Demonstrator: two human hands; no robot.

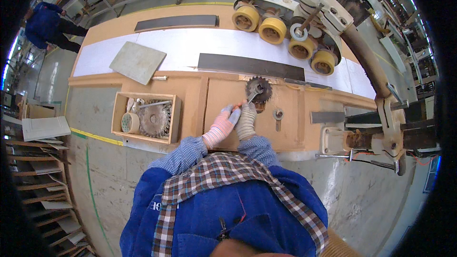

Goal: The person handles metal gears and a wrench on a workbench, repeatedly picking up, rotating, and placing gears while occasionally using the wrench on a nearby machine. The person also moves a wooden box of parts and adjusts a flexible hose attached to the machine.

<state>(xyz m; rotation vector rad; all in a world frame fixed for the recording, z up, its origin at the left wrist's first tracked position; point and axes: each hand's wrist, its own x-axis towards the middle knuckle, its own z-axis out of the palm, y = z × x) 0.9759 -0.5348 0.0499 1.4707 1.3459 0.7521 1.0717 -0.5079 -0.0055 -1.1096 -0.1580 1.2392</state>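
Observation:
A small toothed circular saw blade (268, 94) stands in a slot of the wooden machine table. The head of a metal wrench (256, 92) sits at the blade's centre. My right hand (246, 121), in a whitish knit glove, is closed around the wrench's handle. Pressed in beside it from the left, my left hand (223, 124) wears a pinkish striped glove, its fingers closed at the handle's lower end. The gloves hide most of that handle. Just right of the blade, a round washer with a nut (278, 114) sits at a slot in the table.
To the left, a wooden box (117, 114) holds a larger saw blade (154, 118), a tape roll (130, 123) and tools. Beyond lie a grey square plate (138, 62) and dark strips (250, 66). A yellow-wheeled roller feeder (272, 30) hangs at the upper right. Another person (47, 24) stands far left.

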